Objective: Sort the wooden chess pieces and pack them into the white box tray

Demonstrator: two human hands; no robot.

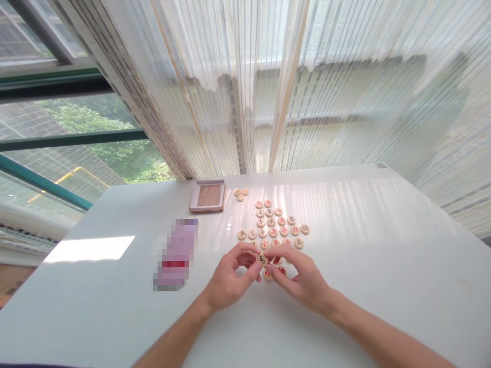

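One round, pale wooden game piece (262, 260), held up in front, has a black sign on it — 馬. On the table, a small round wooden disc (284, 231) says 兵 in red. The round tan wooden disc (241, 234) at the left end of that row says 車 in black. Many other signs are too small to read for sure — some are partly hidden.

White table (383, 245): round marked pieces (273, 232), shallow box (195, 196), blurred purple item (178, 245).

head view, forward and down over table (383, 250)
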